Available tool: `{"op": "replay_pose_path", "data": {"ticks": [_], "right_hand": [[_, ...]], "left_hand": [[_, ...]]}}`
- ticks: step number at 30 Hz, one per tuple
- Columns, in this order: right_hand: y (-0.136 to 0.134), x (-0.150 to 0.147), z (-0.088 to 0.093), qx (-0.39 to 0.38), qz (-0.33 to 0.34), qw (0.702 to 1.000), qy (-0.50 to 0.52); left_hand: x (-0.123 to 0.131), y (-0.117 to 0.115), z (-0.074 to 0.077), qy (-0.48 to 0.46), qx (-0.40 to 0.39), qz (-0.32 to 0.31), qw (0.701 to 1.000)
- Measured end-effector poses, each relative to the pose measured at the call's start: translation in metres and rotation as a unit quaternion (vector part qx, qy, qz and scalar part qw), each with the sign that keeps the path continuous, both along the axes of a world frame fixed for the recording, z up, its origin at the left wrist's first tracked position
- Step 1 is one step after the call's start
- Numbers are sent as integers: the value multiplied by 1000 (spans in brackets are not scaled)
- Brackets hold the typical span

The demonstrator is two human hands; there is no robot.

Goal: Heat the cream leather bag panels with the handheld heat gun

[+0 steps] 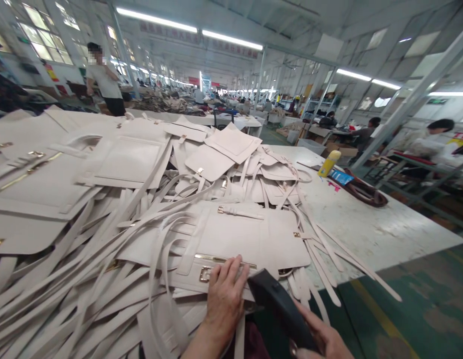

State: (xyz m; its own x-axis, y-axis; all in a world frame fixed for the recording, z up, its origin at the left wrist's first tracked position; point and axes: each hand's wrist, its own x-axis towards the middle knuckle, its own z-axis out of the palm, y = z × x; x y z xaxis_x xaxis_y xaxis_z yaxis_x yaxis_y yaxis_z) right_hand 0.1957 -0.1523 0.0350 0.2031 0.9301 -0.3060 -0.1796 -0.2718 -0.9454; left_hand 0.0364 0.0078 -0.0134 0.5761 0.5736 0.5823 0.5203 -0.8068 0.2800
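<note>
The cream bag (235,239) lies at the counter's (366,224) near edge, atop a heap of straps (85,279). The left hand (226,294) presses flat on its gold clasp (205,273), fingers released. The right hand (321,339) grips a black tool (282,309) just beside it.

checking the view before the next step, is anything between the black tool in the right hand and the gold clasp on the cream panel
Nothing separate lies between them. The left hand rests on the cream panel, fingertips at the gold clasp, right beside the black tool held by the right hand.
</note>
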Motion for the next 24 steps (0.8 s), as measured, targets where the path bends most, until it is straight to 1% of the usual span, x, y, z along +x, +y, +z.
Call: {"op": "replay_pose_path", "data": {"ticks": [3, 5, 7, 11, 13, 15, 17, 18, 21, 24], "right_hand": [[31, 4, 12, -2, -41, 999, -21], [52, 18, 23, -9, -56, 998, -41], [73, 36, 29, -6, -57, 997, -46], [115, 66, 32, -6, -45, 998, -43], [135, 76, 33, 6, -43, 998, -47], [149, 83, 35, 30, -57, 996, -55], [151, 88, 39, 50, -76, 994, -60], [147, 90, 42, 54, -79, 994, -60], [121, 93, 46, 37, -53, 997, -45], [93, 91, 41, 6, -14, 1000, -24]], "left_hand": [[-5, 1, 4, -1, 7, -17, 1000], [-8, 1, 6, -10, 14, -30, 999], [-10, 1, 5, -19, 29, -42, 999], [-8, 2, 1, -48, 52, -47, 996], [-7, 2, -1, -53, 50, -41, 997], [-7, 2, -2, -50, 43, -38, 997], [-9, 1, -3, -53, 40, -38, 997], [-9, 1, -3, -54, 41, -39, 997], [-12, 0, -4, -41, 37, -43, 998], [-15, 0, -3, -31, 32, -51, 998]]}}
